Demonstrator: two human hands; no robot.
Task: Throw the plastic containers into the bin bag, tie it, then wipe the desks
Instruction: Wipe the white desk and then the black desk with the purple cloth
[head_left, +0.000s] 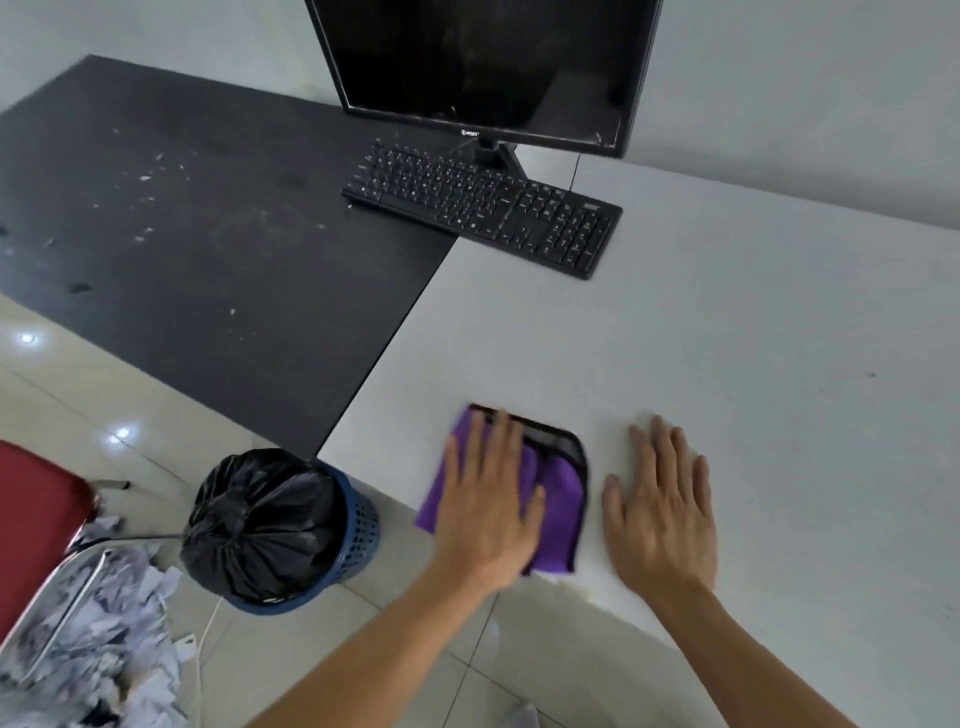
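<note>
Purple cloth (558, 499) under flat left hand (488, 512)

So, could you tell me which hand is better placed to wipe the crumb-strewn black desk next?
Left, I'd say: the left hand presses the purple cloth flat and lies nearer the black desk; the right hand rests bare on the white desk.
</note>
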